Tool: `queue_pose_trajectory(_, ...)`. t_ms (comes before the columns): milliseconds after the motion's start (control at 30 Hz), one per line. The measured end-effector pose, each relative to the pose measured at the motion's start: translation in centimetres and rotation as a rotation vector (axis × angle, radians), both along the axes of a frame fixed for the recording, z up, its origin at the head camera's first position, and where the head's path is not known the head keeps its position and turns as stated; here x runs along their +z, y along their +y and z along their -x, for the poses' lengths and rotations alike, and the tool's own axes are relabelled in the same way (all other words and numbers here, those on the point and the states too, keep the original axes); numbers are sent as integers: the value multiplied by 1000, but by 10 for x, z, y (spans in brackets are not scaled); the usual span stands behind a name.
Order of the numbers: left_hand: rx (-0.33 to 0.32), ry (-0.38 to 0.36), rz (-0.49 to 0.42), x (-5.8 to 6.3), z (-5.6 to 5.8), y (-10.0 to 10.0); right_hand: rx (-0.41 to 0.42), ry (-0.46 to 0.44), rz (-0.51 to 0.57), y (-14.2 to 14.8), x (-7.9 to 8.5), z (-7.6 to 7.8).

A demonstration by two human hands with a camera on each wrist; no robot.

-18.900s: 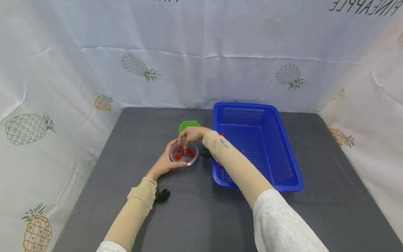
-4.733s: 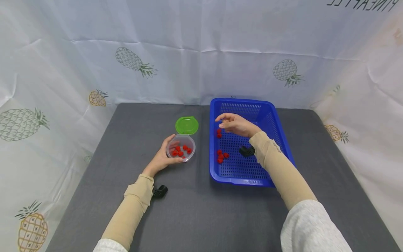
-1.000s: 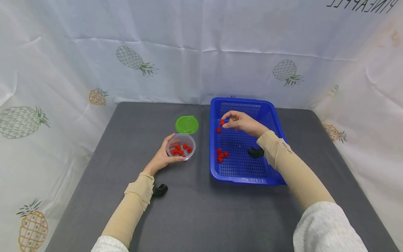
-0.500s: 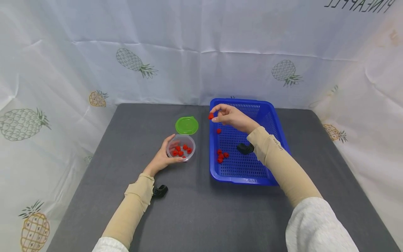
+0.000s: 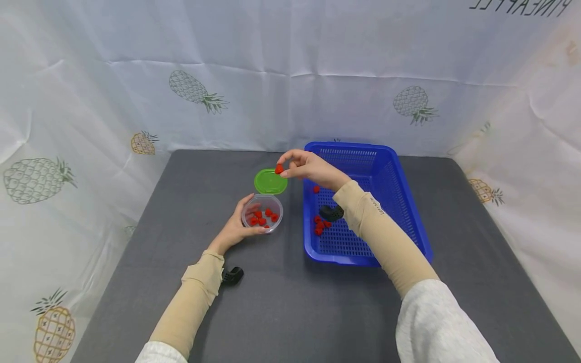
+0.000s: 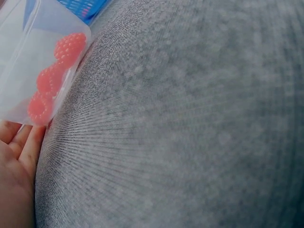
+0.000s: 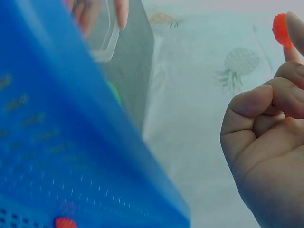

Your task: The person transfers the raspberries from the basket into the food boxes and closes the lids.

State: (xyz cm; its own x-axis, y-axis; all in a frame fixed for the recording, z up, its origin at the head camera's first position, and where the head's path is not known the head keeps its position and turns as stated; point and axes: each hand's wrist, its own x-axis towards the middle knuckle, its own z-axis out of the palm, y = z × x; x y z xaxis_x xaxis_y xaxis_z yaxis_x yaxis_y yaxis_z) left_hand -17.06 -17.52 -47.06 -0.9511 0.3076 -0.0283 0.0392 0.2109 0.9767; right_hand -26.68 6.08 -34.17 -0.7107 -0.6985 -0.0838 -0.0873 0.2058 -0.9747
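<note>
My left hand (image 5: 232, 233) curls round the side of a clear plastic tub (image 5: 259, 199) that has several red raspberries (image 5: 258, 215) at its bottom. In the left wrist view, raspberries (image 6: 49, 80) show through the tub's wall, with my fingers against it. Between thumb and index finger, my right hand (image 5: 313, 169) pinches one raspberry (image 5: 279, 169). That hand is raised above the green lid (image 5: 271, 184), which lies behind the tub. The right wrist view shows the pinched raspberry (image 7: 280, 31) at the fingertips, the other fingers curled in.
A blue plastic basket (image 5: 309, 247) with slotted sides stands right of the tub on the dark grey table (image 5: 290, 312). Several raspberries (image 5: 319, 231) lie near its left wall, and one raspberry (image 5: 316, 189) lies farther back. A white pineapple-print sheet (image 5: 290, 111) hangs behind.
My right hand has lifted a raspberry out of the basket and carried it left, over the lid. My left hand and the tub stay in place.
</note>
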Motion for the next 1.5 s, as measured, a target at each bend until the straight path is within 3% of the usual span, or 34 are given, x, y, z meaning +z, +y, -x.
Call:
queue_pose_trajectory(300, 10, -38, 3, 0, 0, 0, 45, -26, -28, -30, -12, 6)
queue_pose_trajectory(400, 15, -34, 0, -7, 3, -1, 72, -35, -49, -39, -18, 7)
queue_pose_trajectory(667, 2, -27, 5, 0, 0, -1, 136, -96, -93, -52, -12, 0)
queue_pose_trajectory(800, -6, -12, 14, -1, 1, -2, 130, -106, -133, -56, -22, 7)
queue_pose_trajectory(967, -6, -18, 32, 0, 2, -2, 131, -113, -258, -60, -36, 17)
queue_pose_trajectory(1167, 3, -22, 59, 3, 1, -1, 160, -87, -457, -62, -40, 21)
queue_pose_trajectory(1500, 5, -30, 106, 7, -1, 1, 248, -27, -572, -63, -45, 22)
